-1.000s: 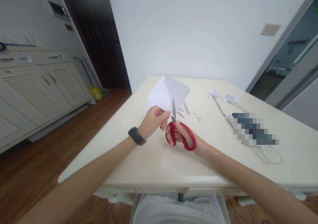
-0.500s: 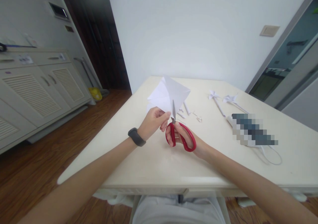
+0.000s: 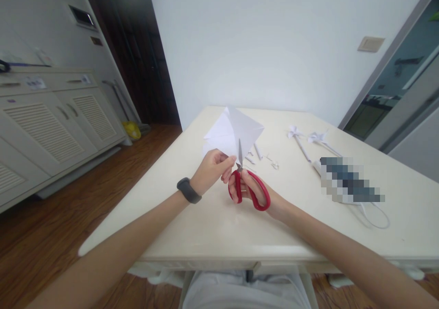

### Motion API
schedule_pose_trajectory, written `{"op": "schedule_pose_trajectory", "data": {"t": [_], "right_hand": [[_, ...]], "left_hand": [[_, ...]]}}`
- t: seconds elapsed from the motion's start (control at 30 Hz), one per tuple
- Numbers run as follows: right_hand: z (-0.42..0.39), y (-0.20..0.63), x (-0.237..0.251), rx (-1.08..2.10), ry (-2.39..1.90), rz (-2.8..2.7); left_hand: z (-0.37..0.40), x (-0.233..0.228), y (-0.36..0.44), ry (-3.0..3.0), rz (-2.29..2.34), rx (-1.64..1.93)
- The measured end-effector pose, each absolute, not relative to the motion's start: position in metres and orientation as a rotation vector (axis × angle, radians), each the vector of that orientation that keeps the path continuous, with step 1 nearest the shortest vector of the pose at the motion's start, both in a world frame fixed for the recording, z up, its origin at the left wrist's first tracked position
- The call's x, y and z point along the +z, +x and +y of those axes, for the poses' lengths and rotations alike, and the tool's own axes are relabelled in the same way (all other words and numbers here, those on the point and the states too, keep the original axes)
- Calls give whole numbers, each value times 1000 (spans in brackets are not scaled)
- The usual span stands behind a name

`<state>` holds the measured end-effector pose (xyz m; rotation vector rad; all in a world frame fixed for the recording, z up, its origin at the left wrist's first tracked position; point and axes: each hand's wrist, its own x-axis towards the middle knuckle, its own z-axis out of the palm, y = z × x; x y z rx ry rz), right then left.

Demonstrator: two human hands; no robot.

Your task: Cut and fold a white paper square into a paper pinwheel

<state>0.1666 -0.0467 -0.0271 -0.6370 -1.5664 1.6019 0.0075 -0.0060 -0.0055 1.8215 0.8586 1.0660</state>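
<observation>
On the table [image 3: 212, 226], two pinwheels [image 3: 310, 141] are lying finished toward the far right edge. The left hand [image 3: 212, 169] is pinching a folded paper [image 3: 231, 133]; the right hand [image 3: 252, 190], fingers through the scissors [image 3: 247, 185], is cutting in, blades nearly closed, the cut seemingly just begun.

Paper pinwheels [image 3: 297, 135], scraps [image 3: 264, 156] and a cable [image 3: 375, 215] lie on the table [image 3: 212, 226].

Paper [image 3: 230, 133] above table [image 3: 212, 226], scissors [image 3: 247, 185] beneath

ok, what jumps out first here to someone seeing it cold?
The red scissors at table centre, gripped by the right hand, blades up into the folded white paper that the left hand pinches. Next, two small paper pinwheels lying on the table to the right.
</observation>
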Motion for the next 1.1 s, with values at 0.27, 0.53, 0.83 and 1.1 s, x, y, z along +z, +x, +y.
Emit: {"op": "schedule_pose_trajectory", "data": {"t": [0.27,0.53,0.83,1.1], "right_hand": [[-46,167,-27,1610,-633,-1564],[-45,167,-30,1595,-621,-1566],[-44,167,-33,1599,-626,-1558],[-44,166,-30,1562,-664,-1604]], "left_hand": [[-5,-6,8,1815,862,1070],[-6,-5,8,1812,856,1063],[-7,-5,8,1821,864,1043],[-7,-5,8,1815,863,1035]]}}
